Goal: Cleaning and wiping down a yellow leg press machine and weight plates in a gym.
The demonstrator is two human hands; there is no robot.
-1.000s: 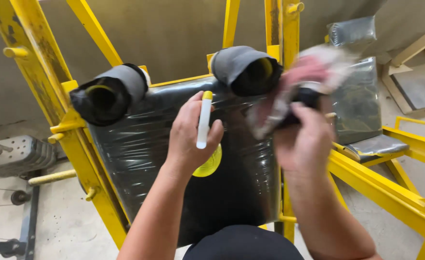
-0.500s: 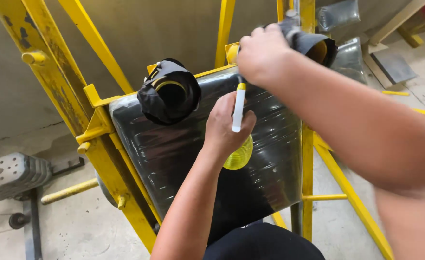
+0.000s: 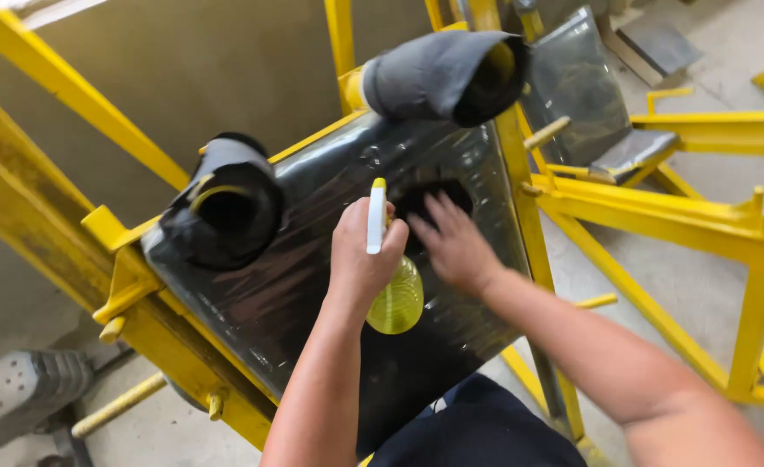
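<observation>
My left hand (image 3: 360,255) grips a yellow spray bottle (image 3: 397,301) with a white trigger head, held over a black pad wrapped in clear plastic (image 3: 304,285). My right hand (image 3: 455,246) lies flat on the same pad just right of the bottle. Its fingers are spread and the fingertips rest on a dark matte patch (image 3: 430,192). I cannot tell whether that patch is a cloth. Two padded rollers, the left roller (image 3: 226,207) and the right roller (image 3: 438,73), stick out above the pad.
The pad sits in a yellow steel frame (image 3: 659,216) that runs left and right. A second wrapped seat (image 3: 572,82) stands at the back right. Grey weight plates (image 3: 19,389) lie on the concrete floor at lower left. My dark clothing shows at the bottom.
My right hand has come down from the upper right roller onto the pad beside the bottle. The view has swung right. My left hand keeps the spray bottle in place.
</observation>
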